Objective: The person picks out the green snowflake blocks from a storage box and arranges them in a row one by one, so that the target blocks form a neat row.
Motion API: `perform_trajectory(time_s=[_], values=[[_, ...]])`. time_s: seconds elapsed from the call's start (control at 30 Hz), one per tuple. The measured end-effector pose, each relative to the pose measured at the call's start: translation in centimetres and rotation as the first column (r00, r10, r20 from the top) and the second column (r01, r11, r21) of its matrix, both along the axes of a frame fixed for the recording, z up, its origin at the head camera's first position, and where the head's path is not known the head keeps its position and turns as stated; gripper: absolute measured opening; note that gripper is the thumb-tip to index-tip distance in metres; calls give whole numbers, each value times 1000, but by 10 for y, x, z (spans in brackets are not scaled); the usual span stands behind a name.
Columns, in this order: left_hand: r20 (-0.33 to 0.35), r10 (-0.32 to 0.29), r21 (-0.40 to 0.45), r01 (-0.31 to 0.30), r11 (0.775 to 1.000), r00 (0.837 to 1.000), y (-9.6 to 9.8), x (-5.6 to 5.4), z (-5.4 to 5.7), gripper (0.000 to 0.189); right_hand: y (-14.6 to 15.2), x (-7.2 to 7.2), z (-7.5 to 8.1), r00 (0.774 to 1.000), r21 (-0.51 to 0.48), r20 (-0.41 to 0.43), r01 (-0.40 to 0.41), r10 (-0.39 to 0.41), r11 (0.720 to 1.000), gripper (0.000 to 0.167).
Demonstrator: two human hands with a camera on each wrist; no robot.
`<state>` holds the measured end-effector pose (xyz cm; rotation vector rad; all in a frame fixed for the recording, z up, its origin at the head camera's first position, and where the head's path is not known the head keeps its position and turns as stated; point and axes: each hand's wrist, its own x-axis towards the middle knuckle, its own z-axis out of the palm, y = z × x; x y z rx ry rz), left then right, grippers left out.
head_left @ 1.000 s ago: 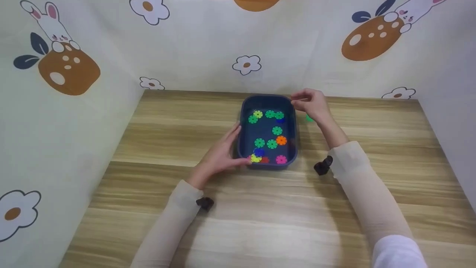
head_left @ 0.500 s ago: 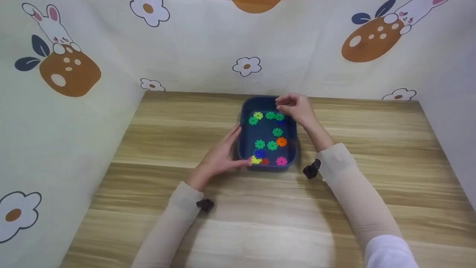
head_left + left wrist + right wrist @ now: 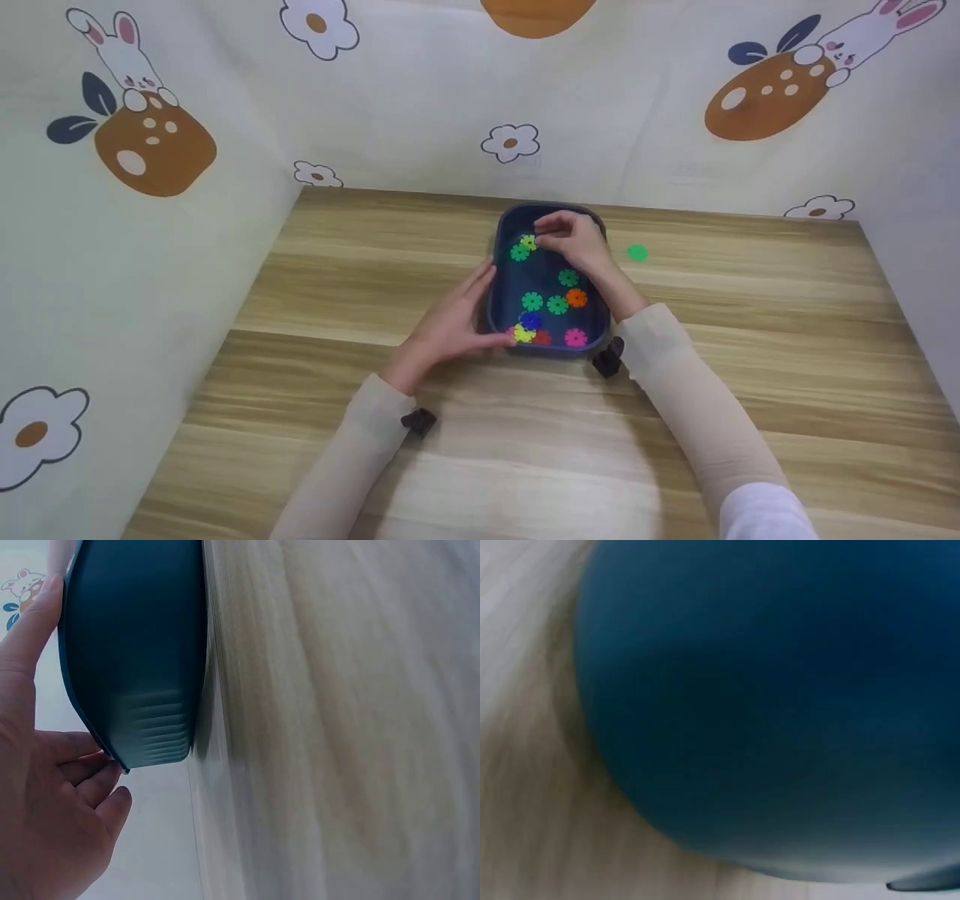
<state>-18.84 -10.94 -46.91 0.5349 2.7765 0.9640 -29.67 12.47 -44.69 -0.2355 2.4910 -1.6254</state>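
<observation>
A dark blue plastic box (image 3: 510, 289) stands on the table, with several small notched flower-shaped discs on its floor: a green disc (image 3: 532, 301), an orange disc (image 3: 576, 298), a pink disc (image 3: 575, 337), and blue, red and yellow ones. My left hand (image 3: 450, 326) holds the box by its near left corner, thumb on the near rim, fingers along the left side. Over the box's far part is my right hand (image 3: 579, 241), fingers bent and thumb apart from them, tips beside a yellow disc (image 3: 529, 242). Nothing shows between those fingertips. The right wrist view shows only the box's outer wall (image 3: 742, 727) and table.
One bright green disc (image 3: 637, 253) lies on the wooden table (image 3: 360, 255) right of the box. A printed cloth (image 3: 420, 97) with rabbits and flowers rises behind the table and along its sides. Each cuff bears a small black camera (image 3: 608, 357).
My right hand has moved left from beside the box's far right corner to over its inside, uncovering the green disc on the table. My left hand stays on the box.
</observation>
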Motion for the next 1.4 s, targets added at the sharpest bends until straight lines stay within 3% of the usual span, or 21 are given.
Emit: perform_trajectory(time_s=[0.27, 0.4, 0.53, 0.87, 1.07, 1.4], values=[[11, -5, 25, 4, 1000, 1000, 1, 1, -2, 114, -6, -5, -17, 997, 31, 57, -51, 49, 998, 35], [10, -4, 22, 4, 1000, 1000, -1, 0, -1, 115, -8, -7, -18, 985, 71, 92, -154, 147, 986, 46], [1, 3, 22, -3, 1000, 1000, -2, 0, -2, 114, -10, -5, -19, 957, 141, 112, -282, 268, 949, 52], [-12, -22, 57, 22, 998, 1000, -3, 0, -4, 118, -13, -1, -25, 907, 272, 99, -421, 410, 865, 41], [4, -9, 66, 9, 998, 1000, -2, 1, -5, 116, -16, 0, -26, 886, 331, 118, -461, 448, 824, 34], [12, -6, 53, 5, 999, 1000, -1, 0, -4, 116, -16, 2, -25, 885, 352, 122, -461, 449, 815, 27]])
